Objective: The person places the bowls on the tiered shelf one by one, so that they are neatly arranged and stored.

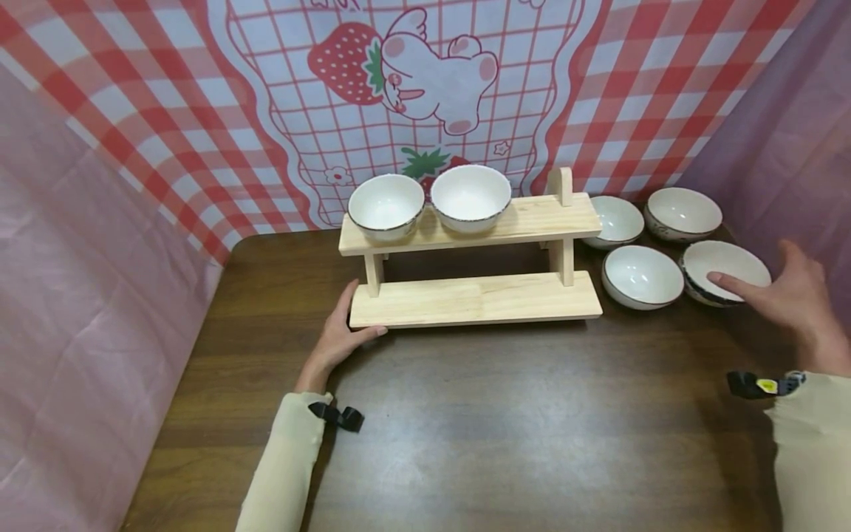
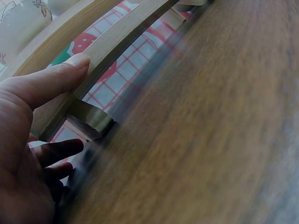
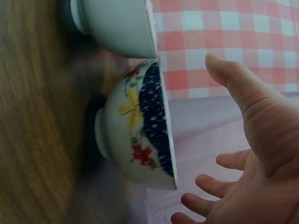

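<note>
A two-tier wooden shelf (image 1: 475, 301) stands on the table, with two white bowls (image 1: 386, 207) (image 1: 470, 197) on its upper board. My left hand (image 1: 337, 336) holds the left end of the lower board; in the left wrist view the thumb (image 2: 77, 63) lies on the board's front edge and some fingers extend below it. My right hand (image 1: 791, 292) hovers over the right rim of a patterned bowl (image 1: 726, 267), thumb and fingers spread, apart from it. In the right wrist view that bowl (image 3: 135, 126) shows a dark blue band with yellow and red flowers.
Beside the patterned bowl sits a white bowl (image 1: 642, 278). Behind them are two more bowls (image 1: 614, 220) (image 1: 682, 214), near the shelf's right end. A checked cloth (image 1: 638, 89) hangs behind the brown table (image 1: 505, 428), and pink curtains (image 1: 73, 310) hang at both sides.
</note>
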A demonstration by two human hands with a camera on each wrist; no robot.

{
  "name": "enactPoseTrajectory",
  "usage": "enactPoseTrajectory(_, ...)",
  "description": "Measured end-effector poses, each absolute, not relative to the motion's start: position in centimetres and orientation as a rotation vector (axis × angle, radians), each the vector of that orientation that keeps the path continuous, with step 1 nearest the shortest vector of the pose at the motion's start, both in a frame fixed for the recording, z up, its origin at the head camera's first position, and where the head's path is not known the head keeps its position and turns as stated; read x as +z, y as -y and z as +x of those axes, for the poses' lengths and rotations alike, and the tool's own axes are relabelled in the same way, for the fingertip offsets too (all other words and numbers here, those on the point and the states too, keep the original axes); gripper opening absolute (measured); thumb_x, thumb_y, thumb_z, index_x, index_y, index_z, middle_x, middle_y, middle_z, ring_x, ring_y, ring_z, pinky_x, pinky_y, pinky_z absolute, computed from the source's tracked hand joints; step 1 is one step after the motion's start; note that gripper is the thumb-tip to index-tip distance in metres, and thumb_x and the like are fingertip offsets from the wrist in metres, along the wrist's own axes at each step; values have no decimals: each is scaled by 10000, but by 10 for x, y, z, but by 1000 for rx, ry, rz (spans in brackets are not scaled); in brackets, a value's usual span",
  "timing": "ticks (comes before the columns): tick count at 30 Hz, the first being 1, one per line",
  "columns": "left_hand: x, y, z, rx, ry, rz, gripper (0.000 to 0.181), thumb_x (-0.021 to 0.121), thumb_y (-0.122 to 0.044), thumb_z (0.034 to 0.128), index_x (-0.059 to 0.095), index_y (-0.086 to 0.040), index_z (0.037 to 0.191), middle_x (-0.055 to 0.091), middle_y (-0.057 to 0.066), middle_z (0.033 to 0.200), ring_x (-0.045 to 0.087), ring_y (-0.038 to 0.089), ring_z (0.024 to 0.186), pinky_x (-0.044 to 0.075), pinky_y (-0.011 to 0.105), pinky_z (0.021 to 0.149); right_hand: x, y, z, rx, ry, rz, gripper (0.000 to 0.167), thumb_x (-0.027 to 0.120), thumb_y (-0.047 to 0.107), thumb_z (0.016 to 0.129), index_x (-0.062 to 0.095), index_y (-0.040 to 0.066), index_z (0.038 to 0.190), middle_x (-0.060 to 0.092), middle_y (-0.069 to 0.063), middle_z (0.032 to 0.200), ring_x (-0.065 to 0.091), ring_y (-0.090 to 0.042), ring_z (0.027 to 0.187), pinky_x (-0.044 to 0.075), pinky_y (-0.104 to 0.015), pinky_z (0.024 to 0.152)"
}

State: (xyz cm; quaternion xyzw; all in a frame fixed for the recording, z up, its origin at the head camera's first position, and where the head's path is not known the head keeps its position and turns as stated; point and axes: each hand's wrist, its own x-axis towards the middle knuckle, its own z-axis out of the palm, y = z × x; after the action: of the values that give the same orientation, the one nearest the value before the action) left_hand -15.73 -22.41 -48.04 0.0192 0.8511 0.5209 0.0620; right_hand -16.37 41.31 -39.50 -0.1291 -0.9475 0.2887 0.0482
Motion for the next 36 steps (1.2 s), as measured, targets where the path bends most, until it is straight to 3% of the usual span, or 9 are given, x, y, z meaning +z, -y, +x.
enactPoseTrajectory(14,-481,225,-157,1564,-2596,59,1085,852,-236,790,154,-195,1620,250,124,1665,241,328,1539,217,558,1242,-417,-424,-171,930,2900,-460,1138,723,477,833,66,-117,1548,156,-512,1493,216,-672,1352,238,-746,1090)
enactPoseTrajectory(19,-481,225,-157,1578,-2588,65,1076,849,-230,794,159,-203,1619,248,112,1668,237,314,1542,208,546,1249,-423,-423,-170,952,2881,-456,1080,732,439,832,138,-152,1513,268,-522,1395,310,-637,1232,303,-700,970)
enactPoseTrajectory(23,-480,224,-157,1574,-2590,64,1080,852,-238,789,161,-212,1619,255,111,1665,241,312,1541,208,546,1249,-429,-423,-171,943,2869,-444,1021,741,409,828,200,-163,1478,339,-498,1327,373,-606,1141,360,-537,815)
enactPoseTrajectory(27,-479,224,-157,1564,-2595,61,1086,855,-244,784,161,-215,1619,258,126,1662,246,325,1537,215,553,1244,-434,-421,-171,978,2858,-451,996,762,398,818,228,-148,1458,375,-464,1311,403,-571,1119,301,-292,743)
enactPoseTrajectory(30,-480,225,-158,1559,-2601,66,1090,856,-254,784,157,-196,1619,251,139,1663,244,335,1536,216,556,1243,-436,-418,-172,1006,2848,-480,1023,778,398,809,199,-125,1471,365,-459,1337,399,-565,1155,290,-251,757)
enactPoseTrajectory(36,-481,225,-158,1565,-2600,55,1084,856,-243,784,165,-193,1618,261,126,1661,247,321,1537,207,545,1249,-442,-413,-175,1080,2786,-578,1120,820,357,788,101,-46,1547,304,-442,1450,355,-544,1267,360,-398,970)
